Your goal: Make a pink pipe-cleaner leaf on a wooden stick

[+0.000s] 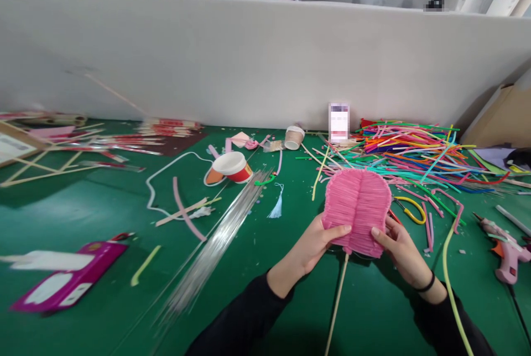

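A pink fan made of pipe cleaners [357, 209] is held up in front of me, its ribbed face toward me with a seam down the middle. My left hand [314, 242] grips its lower left side, the thumb lying on the front. On the lower right edge, my right hand [400, 251] pinches it with the thumb in front and the fingers behind. From the fan's bottom a thin wooden stick [338, 303] runs down toward me. Behind the fan, yellow-handled pliers [411, 211] lie partly hidden.
A heap of coloured pipe cleaners [415, 151] lies at the back right. On the right is a pink glue gun [506, 251]. Left of my hands are a bundle of metal wires [219, 240], a paper cup [232, 168], a blue tassel [277, 204] and a purple packet [78, 273].
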`<state>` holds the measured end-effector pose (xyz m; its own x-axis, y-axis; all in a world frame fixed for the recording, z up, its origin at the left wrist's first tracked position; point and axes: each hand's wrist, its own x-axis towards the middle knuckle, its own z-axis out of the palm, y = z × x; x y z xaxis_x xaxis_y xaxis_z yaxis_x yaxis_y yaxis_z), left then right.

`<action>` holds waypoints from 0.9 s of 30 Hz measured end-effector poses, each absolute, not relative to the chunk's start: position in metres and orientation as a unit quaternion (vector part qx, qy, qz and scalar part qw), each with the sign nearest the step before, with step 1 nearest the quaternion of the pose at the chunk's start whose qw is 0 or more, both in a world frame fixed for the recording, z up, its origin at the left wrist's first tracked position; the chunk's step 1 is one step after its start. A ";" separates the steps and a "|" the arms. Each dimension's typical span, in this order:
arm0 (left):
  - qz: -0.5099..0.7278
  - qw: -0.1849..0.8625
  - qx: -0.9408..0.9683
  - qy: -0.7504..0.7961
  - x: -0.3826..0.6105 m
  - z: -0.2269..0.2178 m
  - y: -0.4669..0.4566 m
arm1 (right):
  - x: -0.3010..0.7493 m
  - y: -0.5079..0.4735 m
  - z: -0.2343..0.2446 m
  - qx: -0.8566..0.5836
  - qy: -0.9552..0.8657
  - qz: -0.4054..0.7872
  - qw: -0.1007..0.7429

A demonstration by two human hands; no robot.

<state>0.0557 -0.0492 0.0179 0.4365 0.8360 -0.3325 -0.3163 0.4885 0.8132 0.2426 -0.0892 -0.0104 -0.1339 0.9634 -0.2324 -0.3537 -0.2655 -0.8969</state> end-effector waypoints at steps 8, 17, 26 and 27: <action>0.370 0.767 0.361 0.381 0.055 0.012 -0.048 | 0.242 -0.091 -0.011 -0.420 -0.330 0.689 0.491; 0.372 0.766 0.358 0.383 0.054 0.012 -0.047 | 0.242 -0.090 -0.011 -0.404 -0.294 0.716 0.488; 0.388 0.760 0.354 0.383 0.052 0.011 -0.044 | 0.246 -0.087 -0.013 -0.412 -0.269 0.721 0.488; 0.393 0.757 0.351 0.386 0.051 0.011 -0.044 | 0.247 -0.086 -0.013 -0.419 -0.261 0.717 0.491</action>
